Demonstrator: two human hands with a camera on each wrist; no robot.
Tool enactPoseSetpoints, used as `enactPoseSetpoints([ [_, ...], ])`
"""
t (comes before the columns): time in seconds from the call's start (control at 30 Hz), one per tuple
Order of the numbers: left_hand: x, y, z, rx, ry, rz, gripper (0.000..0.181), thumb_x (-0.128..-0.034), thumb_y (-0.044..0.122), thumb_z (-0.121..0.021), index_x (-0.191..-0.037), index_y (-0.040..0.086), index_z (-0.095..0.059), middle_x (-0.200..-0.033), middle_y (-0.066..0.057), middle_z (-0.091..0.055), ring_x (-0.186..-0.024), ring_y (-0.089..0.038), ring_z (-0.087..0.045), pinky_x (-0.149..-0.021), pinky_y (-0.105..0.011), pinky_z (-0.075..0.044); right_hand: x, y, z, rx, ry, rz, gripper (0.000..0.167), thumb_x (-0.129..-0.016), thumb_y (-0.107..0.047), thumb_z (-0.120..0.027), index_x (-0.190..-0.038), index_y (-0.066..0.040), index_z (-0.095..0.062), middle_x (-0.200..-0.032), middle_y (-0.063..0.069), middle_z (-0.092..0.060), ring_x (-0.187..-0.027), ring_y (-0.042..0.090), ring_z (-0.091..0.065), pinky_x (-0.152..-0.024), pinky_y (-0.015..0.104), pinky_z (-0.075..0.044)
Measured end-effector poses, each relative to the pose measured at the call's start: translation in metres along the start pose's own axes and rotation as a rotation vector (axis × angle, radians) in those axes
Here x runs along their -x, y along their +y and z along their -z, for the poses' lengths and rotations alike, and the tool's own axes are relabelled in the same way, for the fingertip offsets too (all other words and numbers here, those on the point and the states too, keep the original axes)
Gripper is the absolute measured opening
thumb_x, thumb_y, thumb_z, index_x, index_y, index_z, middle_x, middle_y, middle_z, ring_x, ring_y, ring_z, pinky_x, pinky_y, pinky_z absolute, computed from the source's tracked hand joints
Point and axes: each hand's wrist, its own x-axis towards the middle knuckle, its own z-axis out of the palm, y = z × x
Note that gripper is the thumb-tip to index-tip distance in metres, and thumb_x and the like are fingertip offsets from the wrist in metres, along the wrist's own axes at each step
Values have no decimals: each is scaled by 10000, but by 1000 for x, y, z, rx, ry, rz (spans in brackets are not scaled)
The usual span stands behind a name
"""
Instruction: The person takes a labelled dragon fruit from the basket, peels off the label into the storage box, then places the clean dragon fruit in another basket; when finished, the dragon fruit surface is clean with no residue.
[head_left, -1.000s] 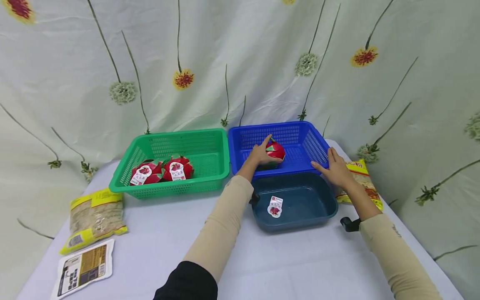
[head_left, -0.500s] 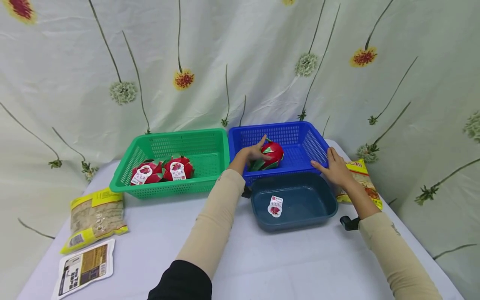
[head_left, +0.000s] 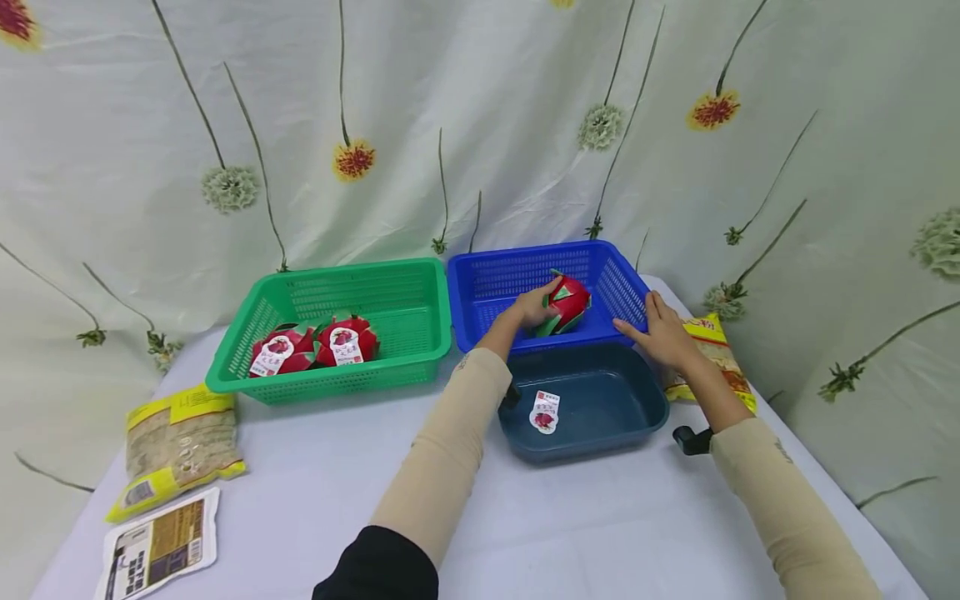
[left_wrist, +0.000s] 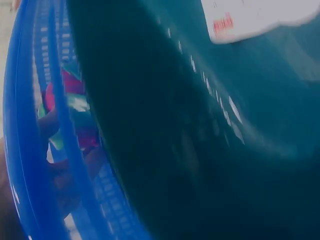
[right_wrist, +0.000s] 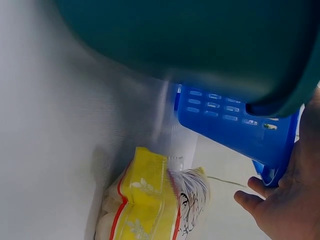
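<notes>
A red dragon fruit (head_left: pixel 572 298) with green scales lies in the blue basket (head_left: pixel 517 254). My left hand (head_left: pixel 531 308) reaches over the basket's front rim and grips the fruit's left side. Through the basket's slots, the left wrist view shows the fruit (left_wrist: pixel 77 107) blurred between the thumb and fingers. My right hand (head_left: pixel 663 333) rests on the basket's front right corner, fingers extended; in the right wrist view, fingertips of that hand (right_wrist: pixel 295 195) show outside the rim. Directly in front of the basket stands a dark teal tray (head_left: pixel 607 408) with a dragon fruit sticker (head_left: pixel 544 412) inside.
The green basket (head_left: pixel 330 383) at left holds two dragon fruits (head_left: pixel 348 337) with white labels. Two packets, a yellow bag (head_left: pixel 183 442) and a flat white pouch (head_left: pixel 161 542), lie at the table's left. Another yellow bag (head_left: pixel 712 358) lies beside my right forearm. A floral curtain hangs behind.
My left hand first drew the dragon fruit leftward in the blue basket, then moved back right with it, turning it. My right hand stays at the basket's corner. The head view has shifted slightly.
</notes>
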Motion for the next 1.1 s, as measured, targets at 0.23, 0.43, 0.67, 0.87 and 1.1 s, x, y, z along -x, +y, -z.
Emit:
enactPoseSetpoints([
  [0.23, -38, -17, -24, -137, 110, -61, 652, -919, 271, -574, -1445, 417, -219, -1447, -36, -343, -1279, -256, -360, -967, -383, -389, -8, -15, -7, 6, -22, 16, 1000, -863, -659, -380, -1441, 48, 26, -1494, 265, 19, -1341, 462, -59, -1010, 643, -129],
  [0.43, -77, -54, -42, -94, 135, -80, 658, -912, 299, -582, -1432, 455, -210, -1423, -25, -374, -1234, -232, -404, -918, -347, -414, -11, -22, -15, 14, -38, 33, 1013, -852, -681, -370, -1443, 44, 18, -1496, 259, 9, -1342, 458, -67, -1010, 641, -138],
  [0.67, 29, 12, -7, 122, 24, -64, 653, -963, 153, -491, -1487, 297, -129, -1500, -93, -207, -1301, -275, -302, -1022, -401, -323, -12, -26, -16, 19, -16, 39, 1010, -853, -678, -372, -1443, 56, -7, -1493, 267, -16, -1335, 467, -92, -1013, 638, -142],
  [0.87, 56, 31, 11, 69, -28, -202, 610, -970, 171, -478, -1490, 176, -160, -1490, -124, -233, -1340, -296, -252, -1051, -426, -287, -10, -15, -12, 16, -25, 38, 990, -872, -656, -359, -1435, 53, 42, -1495, 261, 29, -1338, 466, -57, -1019, 635, -118],
  [1.1, 119, 56, 59, -376, 114, -347, 512, -953, 285, -514, -1431, 195, -355, -1407, -60, -412, -1292, -245, -358, -1034, -393, -321, 2, -1, 0, -1, -2, 23, 966, -891, -607, -385, -1428, 70, 44, -1484, 284, 36, -1325, 490, -54, -999, 655, -125],
])
